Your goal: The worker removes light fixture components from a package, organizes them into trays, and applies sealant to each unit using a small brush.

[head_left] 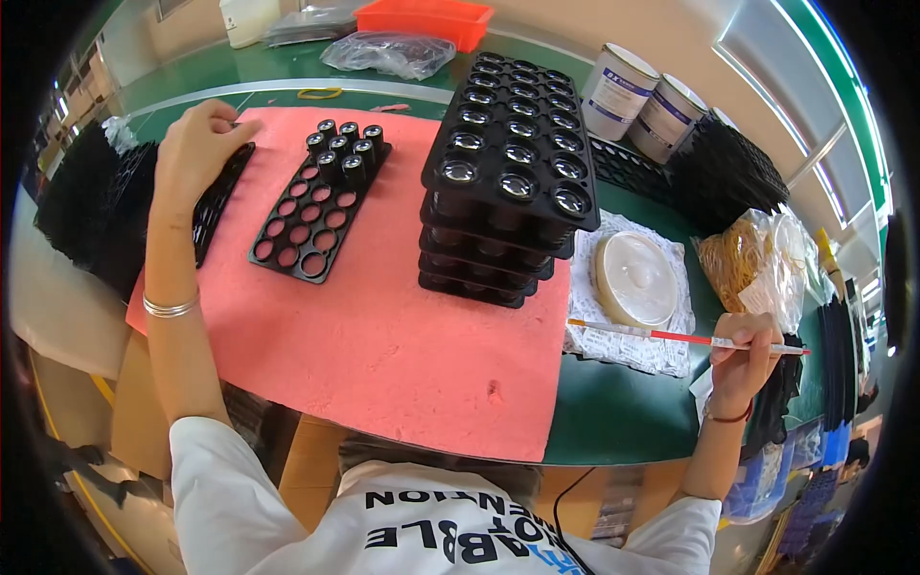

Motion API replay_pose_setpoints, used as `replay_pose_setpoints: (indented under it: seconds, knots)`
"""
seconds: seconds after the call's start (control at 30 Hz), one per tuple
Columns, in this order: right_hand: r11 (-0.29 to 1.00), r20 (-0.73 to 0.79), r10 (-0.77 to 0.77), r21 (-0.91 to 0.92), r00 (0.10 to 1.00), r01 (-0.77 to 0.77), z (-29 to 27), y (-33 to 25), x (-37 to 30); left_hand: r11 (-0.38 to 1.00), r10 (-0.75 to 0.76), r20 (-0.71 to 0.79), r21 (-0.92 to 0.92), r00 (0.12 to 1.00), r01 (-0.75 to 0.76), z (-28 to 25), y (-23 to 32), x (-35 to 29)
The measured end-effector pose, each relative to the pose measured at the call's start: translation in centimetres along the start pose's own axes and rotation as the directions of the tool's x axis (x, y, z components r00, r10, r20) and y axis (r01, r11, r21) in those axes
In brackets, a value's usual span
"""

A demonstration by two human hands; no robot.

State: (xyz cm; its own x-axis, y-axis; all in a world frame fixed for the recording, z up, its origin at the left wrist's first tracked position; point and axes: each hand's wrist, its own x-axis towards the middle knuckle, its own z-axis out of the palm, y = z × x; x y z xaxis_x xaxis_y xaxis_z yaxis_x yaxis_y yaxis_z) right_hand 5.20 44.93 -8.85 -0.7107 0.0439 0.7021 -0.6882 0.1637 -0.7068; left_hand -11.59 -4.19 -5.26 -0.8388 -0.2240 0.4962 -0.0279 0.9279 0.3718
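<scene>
Arching near the desk's (613,412) left edge, the left hand (198,149) leaves its grip unclear; the right hand (746,359) clamps a stick (676,336), long axis crosswise, tip left.

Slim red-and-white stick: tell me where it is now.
The stick is in the right half of the head view, held in the right hand, by the near edge of the round white dish.

Workshop, green workbench (623,412), stacked parts trays (490,192)

A green table (613,412) stands before a beige surface (661,29).
</scene>
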Motion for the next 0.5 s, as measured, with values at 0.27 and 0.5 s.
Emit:
replay_pose_setpoints:
  seconds: [0.27, 0.5]
  knots:
    - [1.0, -0.015, -0.006, 0.014, 1.0, 0.006, -0.4, 0.1, 0.1, 0.977, 0.207, -0.066, -0.03, 0.976, -0.21, 2.7, 1.3, -1.0]
    - [0.996, -0.07, 0.076, 0.045, 0.995, -0.073, -1.1, 0.5, 0.2, 0.854, 0.44, -0.103, -0.258, 0.892, -0.452, -0.3, 11.3, -2.7]
